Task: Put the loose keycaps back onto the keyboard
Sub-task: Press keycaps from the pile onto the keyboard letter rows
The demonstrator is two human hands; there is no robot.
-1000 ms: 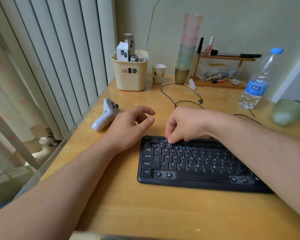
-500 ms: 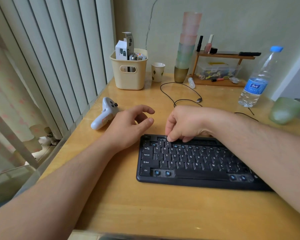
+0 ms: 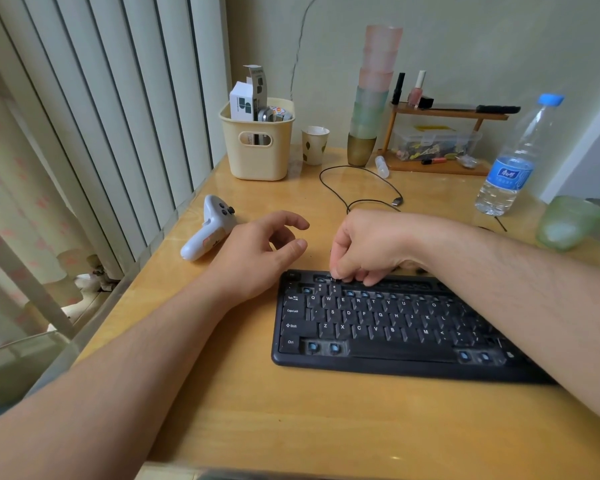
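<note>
While the right hand (image 3: 368,247) is curled over the top rows of the keyboard (image 3: 378,327), a small dark keycap (image 3: 334,279) is pinched at its fingertips — just above the number row. The left hand (image 3: 257,254) is rested loosely curled on the counter (image 3: 291,410), nothing grasped — beside a white controller (image 3: 208,230).
</note>
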